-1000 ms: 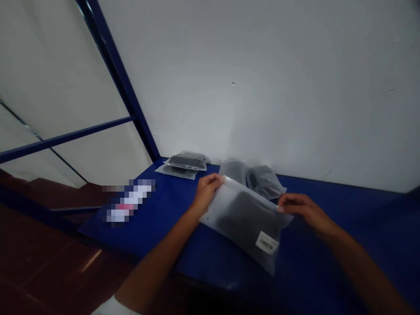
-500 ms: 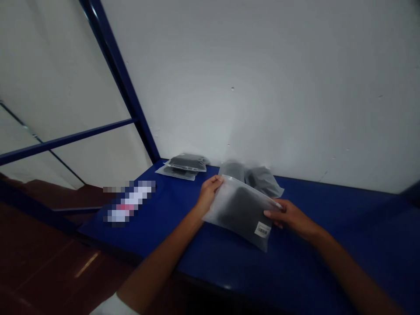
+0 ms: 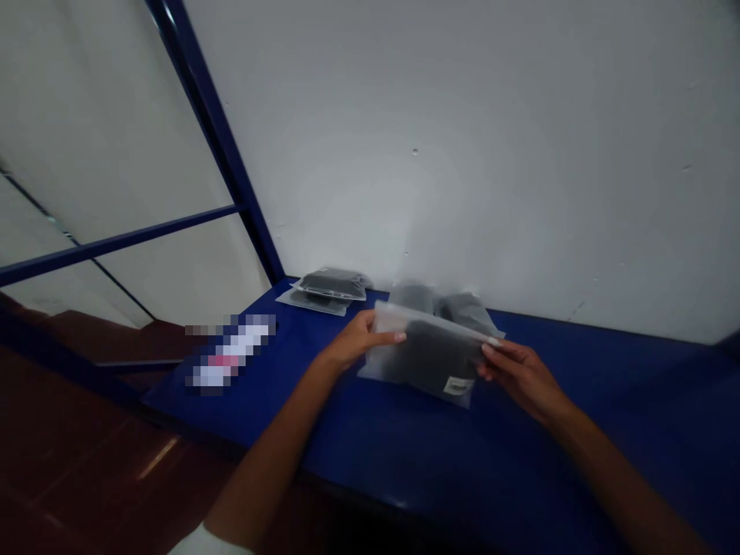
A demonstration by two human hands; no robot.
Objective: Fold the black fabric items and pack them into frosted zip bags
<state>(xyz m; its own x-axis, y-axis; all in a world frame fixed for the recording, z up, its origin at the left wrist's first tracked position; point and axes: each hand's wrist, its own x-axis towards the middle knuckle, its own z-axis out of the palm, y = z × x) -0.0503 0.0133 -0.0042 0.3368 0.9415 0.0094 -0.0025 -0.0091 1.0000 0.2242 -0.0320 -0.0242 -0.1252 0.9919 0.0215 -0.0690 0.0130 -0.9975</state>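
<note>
The left thumb (image 3: 391, 338) lies flat across the front of a frosted bag (image 3: 431, 351), the other fingers of the left hand (image 3: 352, 341) tucked behind its upper corner. At the opposite corner, the right hand (image 3: 523, 376) pinches the edge between thumb and curled fingers. The bag, with something dark showing through it, is stretched between the two hands over a blue table (image 3: 370, 443), its top edge sloping down toward the right hand; whether its bottom edge touches the tabletop cannot be told. A white label (image 3: 458, 385) with a barcode sits near its lower right corner. Just behind, partly hidden by it, two more bags, one on the left (image 3: 412, 294) and one on the right (image 3: 471, 310), lie side by side near a pale wall (image 3: 491, 154). Farther left, a stack of similar bags (image 3: 329, 287) rests at the table's back corner, beside a blue post (image 3: 216, 127). Nearer the table's left end lies a pixelated white item (image 3: 243, 343) with a pink patch. Below spreads a dark reddish floor (image 3: 109, 470); a white sleeve (image 3: 208, 542) shows at the bottom.
</note>
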